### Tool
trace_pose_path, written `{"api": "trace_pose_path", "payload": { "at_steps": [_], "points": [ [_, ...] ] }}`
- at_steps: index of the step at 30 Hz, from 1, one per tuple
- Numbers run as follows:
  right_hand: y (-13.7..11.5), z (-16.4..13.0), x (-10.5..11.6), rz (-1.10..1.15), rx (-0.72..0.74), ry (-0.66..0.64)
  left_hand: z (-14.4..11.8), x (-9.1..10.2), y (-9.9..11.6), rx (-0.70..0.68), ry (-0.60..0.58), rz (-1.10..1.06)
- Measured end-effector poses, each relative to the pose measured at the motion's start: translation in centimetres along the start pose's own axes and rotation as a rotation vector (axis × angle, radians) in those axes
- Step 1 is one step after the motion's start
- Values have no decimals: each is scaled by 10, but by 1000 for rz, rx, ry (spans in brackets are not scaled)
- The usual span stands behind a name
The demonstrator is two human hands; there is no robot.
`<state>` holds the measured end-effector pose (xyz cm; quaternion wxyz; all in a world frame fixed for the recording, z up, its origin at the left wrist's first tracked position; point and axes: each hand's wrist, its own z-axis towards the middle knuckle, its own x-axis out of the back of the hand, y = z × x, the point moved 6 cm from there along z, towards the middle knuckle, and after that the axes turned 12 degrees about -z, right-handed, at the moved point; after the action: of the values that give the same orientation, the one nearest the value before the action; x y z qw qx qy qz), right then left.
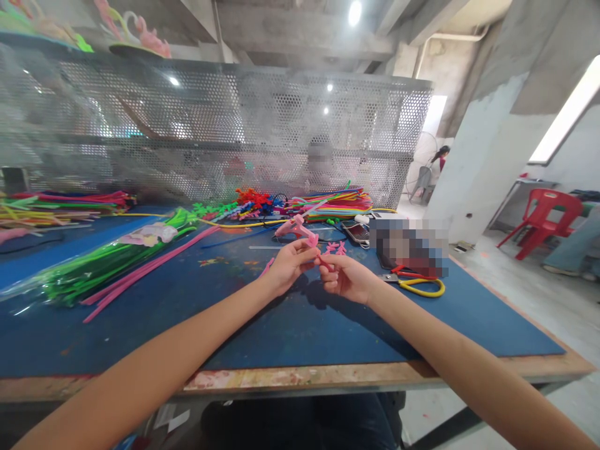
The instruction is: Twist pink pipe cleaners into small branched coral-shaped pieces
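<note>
Hands: left hand [291, 262] and right hand [345, 279] meet above the blue table [290, 325], fingers of both pinched on a short pink pipe cleaner [323, 261] held between them.
Glue gun: pink glue gun [296, 229] lies on the table just behind the hands.
Pliers: yellow-handled pliers [417, 284] lie right of the right hand.
Bundle: green pipe cleaners [112, 259] in plastic lie well left of the hands.

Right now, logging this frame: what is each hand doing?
Left hand: pinched shut on the pink pipe cleaner.
Right hand: pinched shut on the same pink pipe cleaner.
</note>
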<state>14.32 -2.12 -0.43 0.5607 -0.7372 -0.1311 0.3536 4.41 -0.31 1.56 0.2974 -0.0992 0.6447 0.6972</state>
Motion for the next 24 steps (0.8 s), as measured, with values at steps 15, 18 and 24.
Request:
{"api": "trace_pose_path", "payload": {
  "at_steps": [15, 18, 24],
  "points": [
    [-37, -20, -22, -2183, 781, 834, -9, 13, -1, -177, 343, -120],
    [-34, -19, -29, -2280, 869, 818, -12, 12, -6, -146, 390, -179],
    [-36, -25, -35, -2333, 982, 755, -13, 8, -8, -107, 361, -210]
  ]
}}
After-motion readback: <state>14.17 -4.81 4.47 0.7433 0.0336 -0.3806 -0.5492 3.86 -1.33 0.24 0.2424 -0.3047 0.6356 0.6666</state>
